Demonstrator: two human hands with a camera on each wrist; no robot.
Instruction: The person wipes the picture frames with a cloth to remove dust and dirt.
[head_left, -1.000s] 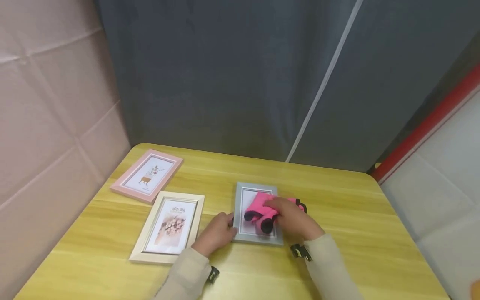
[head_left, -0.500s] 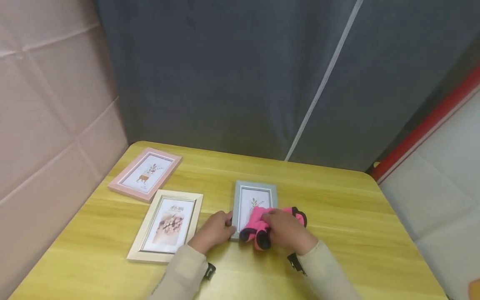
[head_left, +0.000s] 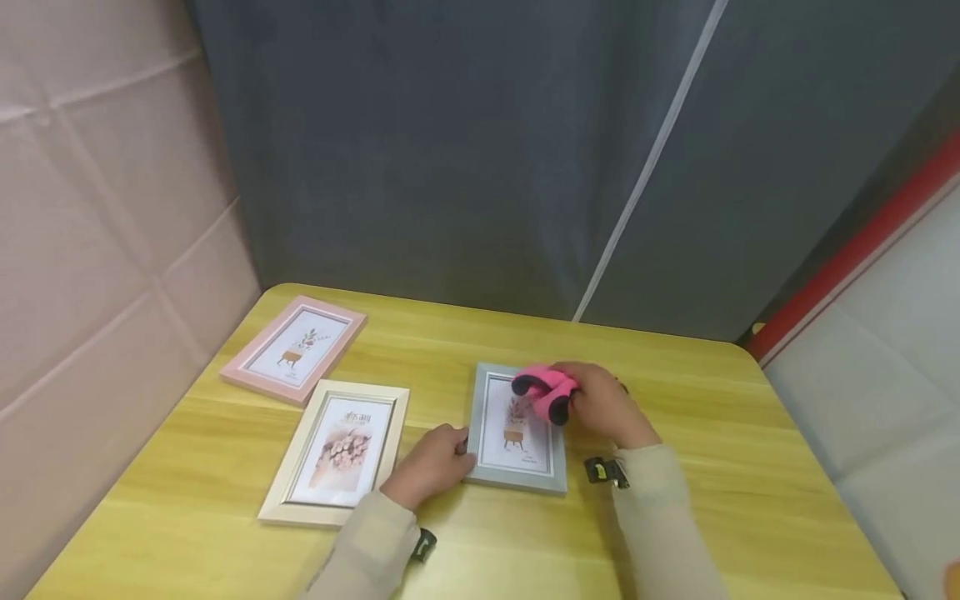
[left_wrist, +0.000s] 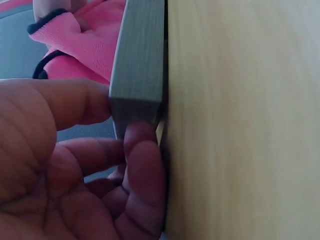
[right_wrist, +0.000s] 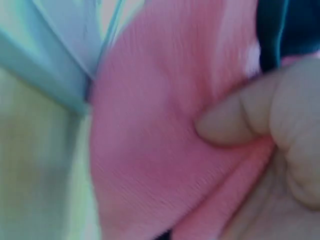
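A grey picture frame (head_left: 517,479) with a potted-plant print lies face up on the table. At its left edge my left hand (head_left: 432,463) grips the side, thumb on the face; in the left wrist view the fingers (left_wrist: 142,170) curl against the frame's edge (left_wrist: 140,55). A bunched pink cloth (head_left: 547,385) with black trim is held in my right hand (head_left: 606,406), over the frame's upper right part. Seen from the right wrist, the thumb (right_wrist: 230,117) presses into folds of the cloth (right_wrist: 150,125). The cloth hides the frame's upper right corner.
A cream picture frame (head_left: 273,510) lies left of my left hand, its lower right side near the sleeve. Behind it is a pink picture frame (head_left: 251,379). A dark curtain (head_left: 450,167) hangs beyond the table's (head_left: 690,533) back edge.
My right hand has carried the cloth down to the grey frame's lower part, then up to its upper right, uncovering the print. My left hand has kept its grip on the frame's left edge.
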